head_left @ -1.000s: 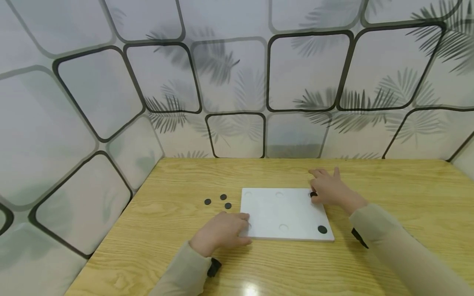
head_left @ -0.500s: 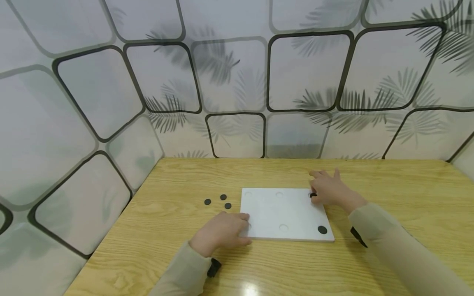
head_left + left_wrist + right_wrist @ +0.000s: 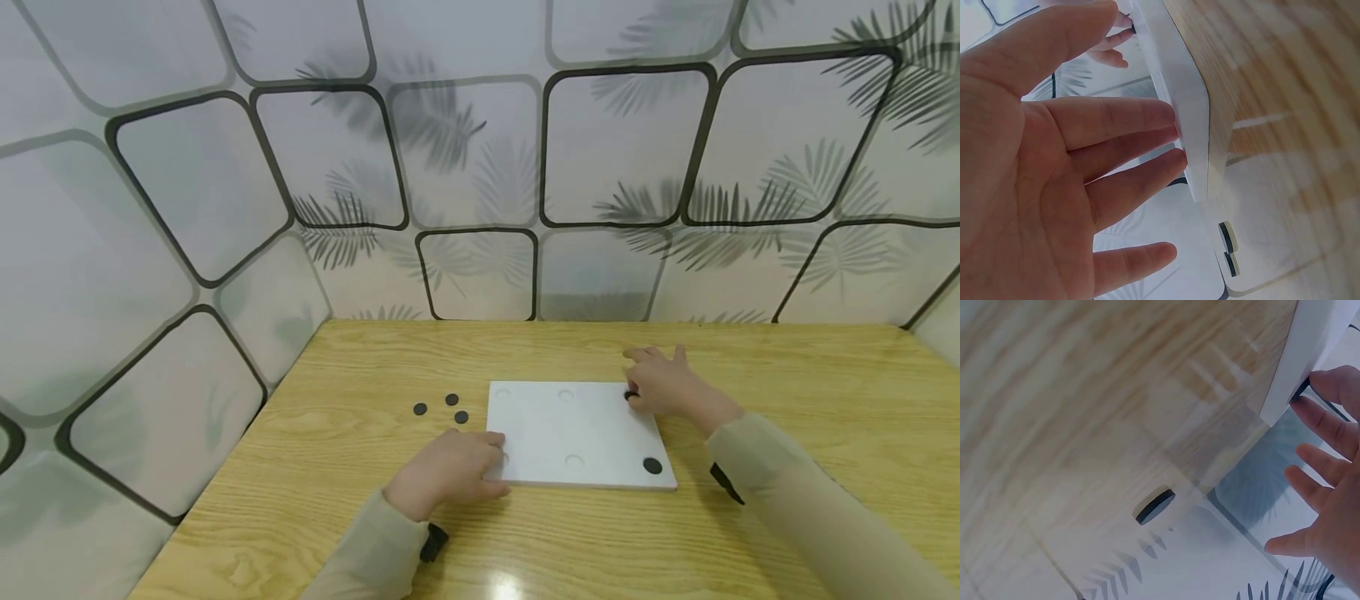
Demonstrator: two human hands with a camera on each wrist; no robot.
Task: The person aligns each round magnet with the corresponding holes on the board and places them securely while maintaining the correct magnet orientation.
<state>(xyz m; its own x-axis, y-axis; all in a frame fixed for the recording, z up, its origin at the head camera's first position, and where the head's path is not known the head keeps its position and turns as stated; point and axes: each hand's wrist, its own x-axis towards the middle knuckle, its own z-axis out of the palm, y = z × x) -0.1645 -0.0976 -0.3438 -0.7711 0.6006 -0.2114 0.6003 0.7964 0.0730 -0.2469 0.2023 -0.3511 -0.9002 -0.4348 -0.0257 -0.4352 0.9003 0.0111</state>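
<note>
No text, label, brand, number or sign can be read in any of the three views here.

Downward head view, wrist closeups, shared board

Left arm slants in on the near side, and there's the left hand, the one closer to the left edge of the surface: fingers straight, little finger split off from the rest, thumb well apart! Right arm stretches in diagonally, right hand nearer the far edge, thumb and forefinger tight in a pinch, the other three fingers fanned away!
</note>
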